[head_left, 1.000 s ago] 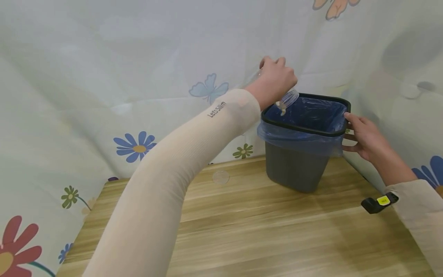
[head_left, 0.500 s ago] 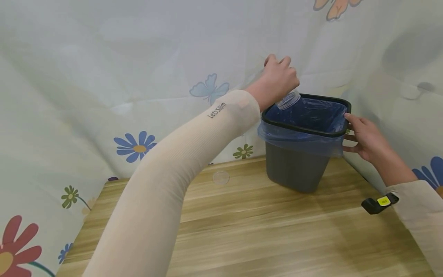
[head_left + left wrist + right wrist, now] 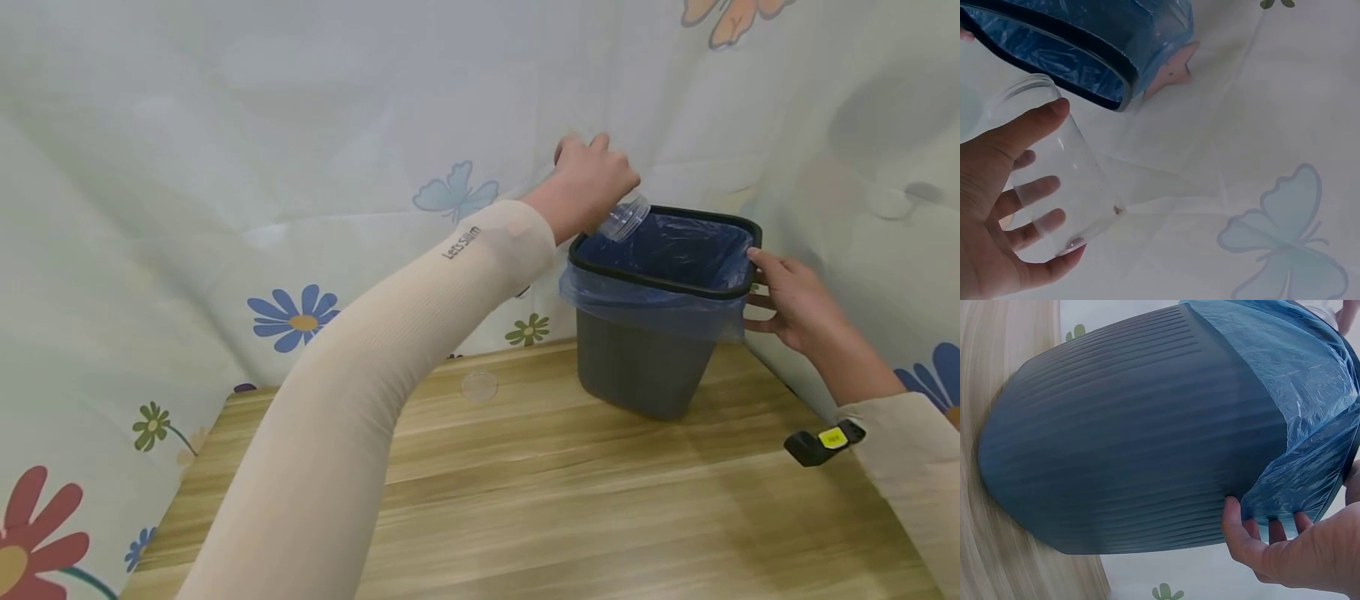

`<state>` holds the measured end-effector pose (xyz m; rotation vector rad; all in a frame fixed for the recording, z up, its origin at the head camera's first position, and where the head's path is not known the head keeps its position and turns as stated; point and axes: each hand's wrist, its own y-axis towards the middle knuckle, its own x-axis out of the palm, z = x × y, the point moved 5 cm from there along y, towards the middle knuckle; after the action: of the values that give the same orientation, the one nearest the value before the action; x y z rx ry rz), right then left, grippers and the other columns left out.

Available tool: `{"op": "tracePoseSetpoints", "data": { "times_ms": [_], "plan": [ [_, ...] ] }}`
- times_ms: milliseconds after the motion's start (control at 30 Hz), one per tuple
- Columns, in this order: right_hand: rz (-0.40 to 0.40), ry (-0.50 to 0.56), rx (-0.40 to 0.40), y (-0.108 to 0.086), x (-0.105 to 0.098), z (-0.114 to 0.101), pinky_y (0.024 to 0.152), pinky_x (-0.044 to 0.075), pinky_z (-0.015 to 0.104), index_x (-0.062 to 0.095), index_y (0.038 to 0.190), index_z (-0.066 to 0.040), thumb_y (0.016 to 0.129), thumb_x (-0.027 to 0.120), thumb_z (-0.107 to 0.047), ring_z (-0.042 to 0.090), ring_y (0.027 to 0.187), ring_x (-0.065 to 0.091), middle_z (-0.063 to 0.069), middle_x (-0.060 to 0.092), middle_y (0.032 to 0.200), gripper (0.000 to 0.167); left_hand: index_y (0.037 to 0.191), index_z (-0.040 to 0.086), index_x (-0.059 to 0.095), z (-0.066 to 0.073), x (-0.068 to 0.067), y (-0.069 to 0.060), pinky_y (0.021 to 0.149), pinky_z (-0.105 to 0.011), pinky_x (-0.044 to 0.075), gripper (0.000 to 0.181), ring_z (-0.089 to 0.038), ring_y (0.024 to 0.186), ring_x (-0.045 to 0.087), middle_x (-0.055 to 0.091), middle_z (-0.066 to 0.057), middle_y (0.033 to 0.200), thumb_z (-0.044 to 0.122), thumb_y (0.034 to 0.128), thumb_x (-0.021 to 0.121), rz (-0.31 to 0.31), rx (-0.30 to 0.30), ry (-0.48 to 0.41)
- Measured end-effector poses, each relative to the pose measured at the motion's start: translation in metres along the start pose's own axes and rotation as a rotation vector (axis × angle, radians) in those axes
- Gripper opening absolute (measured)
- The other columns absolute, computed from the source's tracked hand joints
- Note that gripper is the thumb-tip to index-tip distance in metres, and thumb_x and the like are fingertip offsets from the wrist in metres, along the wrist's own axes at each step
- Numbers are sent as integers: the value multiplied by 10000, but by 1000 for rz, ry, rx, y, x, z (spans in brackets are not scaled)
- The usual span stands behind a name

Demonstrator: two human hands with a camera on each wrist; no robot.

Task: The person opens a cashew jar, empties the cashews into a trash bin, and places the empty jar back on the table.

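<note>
My left hand [image 3: 588, 185] grips a clear plastic jar [image 3: 627, 218], tilted with its mouth down over the left side of a grey trash bin [image 3: 645, 358]. In the left wrist view, thumb and fingers wrap the jar [image 3: 1085, 181], and a few small bits cling near its base. A blue bag [image 3: 660, 308] lines the bin and folds over its black rim. At the bin's right side, my right hand [image 3: 795, 300] holds on, thumb at the rim, fingers against the outside. The right wrist view shows those fingers [image 3: 1244, 534] on the bag and wall.
A clear round lid [image 3: 479, 386] lies on the wooden table [image 3: 570, 500], left of the bin. White curtain [image 3: 300, 167] with flowers and butterflies hangs close behind and at both sides. A black strap with a yellow tag [image 3: 831, 437] sits on the right sleeve.
Pale bits seen at the jar's mouth a second ago are gone from there. The left hand has shifted slightly up and right, then back left and down. The right hand stays at the bin.
</note>
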<state>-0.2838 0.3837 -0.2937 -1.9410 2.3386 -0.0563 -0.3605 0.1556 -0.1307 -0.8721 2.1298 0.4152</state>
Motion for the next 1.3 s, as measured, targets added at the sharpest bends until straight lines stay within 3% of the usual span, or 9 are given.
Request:
{"op": "tracePoseSetpoints", "data": {
  "times_ms": [133, 267, 500, 733, 833, 1033, 1167, 1233, 1300],
  "plan": [
    [6, 20, -7, 1, -3, 0, 666, 565, 296, 102, 1630, -153, 972, 514, -617, 305, 1301, 387, -100, 429, 1244, 904, 1553, 321, 408, -1, 0, 1, 773, -464, 502, 719, -254, 1143, 434, 516, 21, 1424, 401, 910, 718, -31, -28, -23],
    [0, 17, -3, 1, -3, 0, 672, 562, 292, 127, 1625, -166, 963, 515, -630, 344, 1371, 328, -109, 424, 1252, 897, 1561, 310, 400, -4, 0, 0, 747, -457, 544, 734, -255, 1163, 488, 534, 12, 1417, 470, 914, 706, -42, -51, -71],
    [11, 19, -1, 1, -2, 0, 663, 561, 292, 166, 1601, -186, 969, 509, -625, 384, 1422, 264, -70, 416, 1307, 842, 1453, 248, 525, -11, 8, -5, 828, -411, 575, 666, -190, 1068, 631, 614, 56, 1303, 523, 885, 736, 4, -59, -304],
    [8, -9, 8, 2, 0, 1, 676, 558, 287, 51, 1638, -161, 966, 484, -647, 403, 1459, 226, 97, 209, 1598, 935, 1471, 200, 479, -16, 25, -8, 922, -384, 529, 731, -168, 1177, 586, 544, 21, 1408, 556, 882, 727, -6, -79, -495],
    [5, -20, 5, 2, 0, 1, 683, 559, 289, 54, 1640, -154, 960, 483, -655, 380, 1430, 267, 89, 234, 1578, 947, 1485, 179, 456, -18, 30, -8, 933, -368, 520, 760, -171, 1209, 566, 525, 1, 1438, 565, 885, 719, -16, -89, -562],
    [1, -17, -9, 3, -2, 1, 684, 564, 299, 104, 1633, -140, 964, 493, -643, 355, 1378, 320, -29, 387, 1368, 923, 1531, 109, 392, -26, 35, -9, 992, -330, 489, 819, -189, 1257, 553, 509, -47, 1470, 546, 910, 697, -6, -104, -730],
    [-4, -12, -10, 2, -3, 0, 689, 565, 302, 181, 1609, -152, 968, 494, -635, 344, 1366, 330, -91, 420, 1272, 861, 1546, 66, 355, -29, 37, -8, 1012, -328, 479, 848, -209, 1288, 539, 503, -87, 1474, 553, 926, 668, 8, -108, -780],
    [-5, -18, -10, 2, -3, -1, 691, 563, 299, 199, 1602, -151, 971, 483, -636, 355, 1380, 317, -76, 418, 1298, 845, 1566, 63, 319, -31, 39, -8, 1031, -335, 470, 883, -217, 1325, 515, 471, -96, 1509, 567, 926, 660, 8, -120, -799],
    [-4, -30, -7, 1, -2, -1, 691, 558, 292, 172, 1616, -152, 973, 463, -645, 380, 1425, 284, 22, 379, 1439, 861, 1569, 68, 312, -33, 40, -9, 1024, -342, 475, 896, -224, 1331, 512, 457, -104, 1521, 584, 922, 655, 16, -130, -824]
  ]
}}
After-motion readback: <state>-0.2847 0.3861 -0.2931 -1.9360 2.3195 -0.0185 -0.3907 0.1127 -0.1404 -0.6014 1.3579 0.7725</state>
